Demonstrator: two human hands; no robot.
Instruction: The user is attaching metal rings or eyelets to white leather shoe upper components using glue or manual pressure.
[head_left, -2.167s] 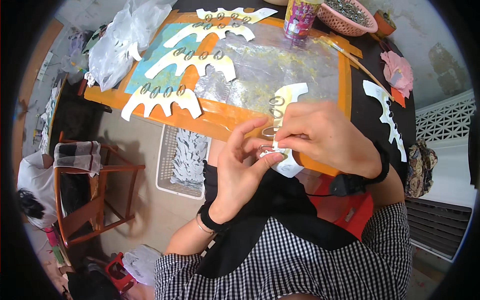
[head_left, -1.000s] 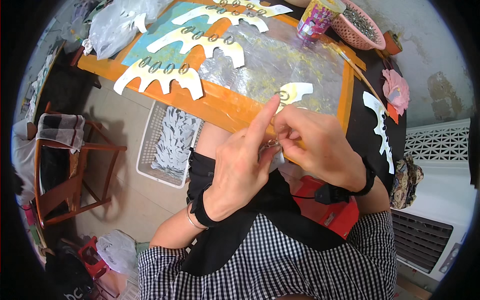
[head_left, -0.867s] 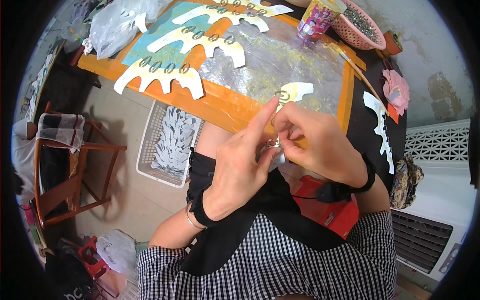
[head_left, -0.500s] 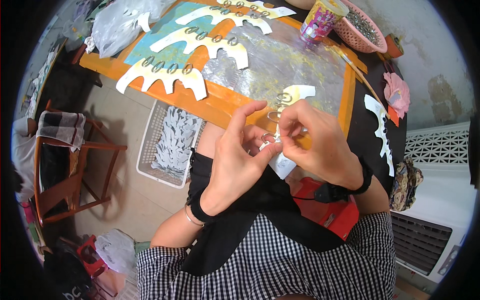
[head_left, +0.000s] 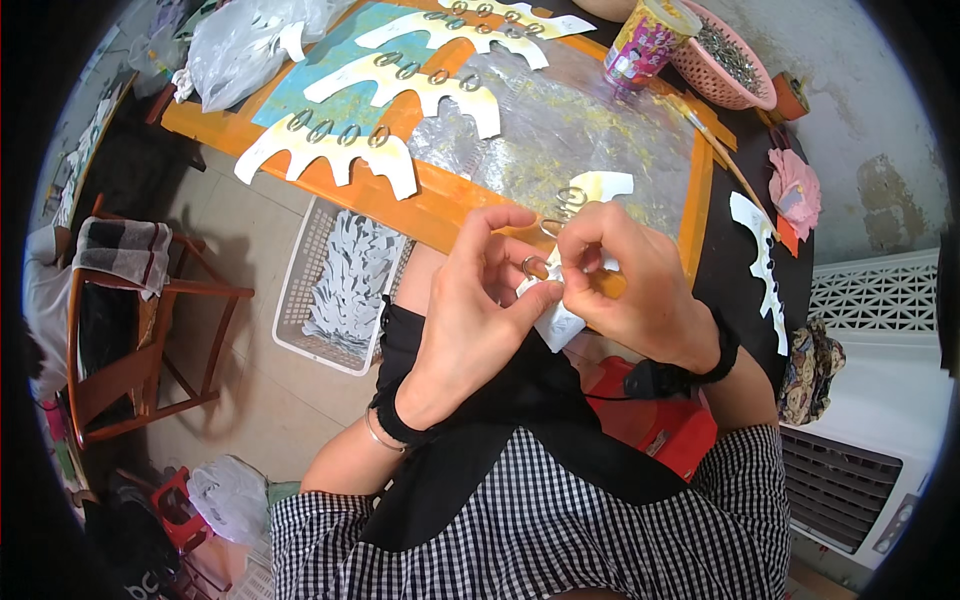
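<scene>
Over my lap at the table's near edge, my left hand (head_left: pixel 478 325) pinches a white scalloped piece (head_left: pixel 561 330) of paper or cloth between thumb and fingers. My right hand (head_left: pixel 632 290) pinches the same piece from the right, its thumb and forefinger bent together. Oval metal rings (head_left: pixel 571 198) sit along the yellow-smeared edge of this piece, and one more ring (head_left: pixel 534 266) shows by my left fingers. My fingertips hide the exact spot being worked. Beyond, several similar scalloped pieces (head_left: pixel 335 152) with rings along their edges lie on the table (head_left: pixel 560 120).
A pink basket (head_left: pixel 722 60) of small metal parts stands far right beside a colourful cup (head_left: pixel 645 50) and a brush (head_left: pixel 722 150). Another scalloped piece (head_left: pixel 762 270) lies at right. Below left is a white crate (head_left: pixel 290 310) of grey-white pieces, near a wooden chair (head_left: pixel 150 330).
The near end of the held piece has risen slightly, and the ring by my left fingers has shifted a little upward. Both hands keep their pinch in almost the same place.
</scene>
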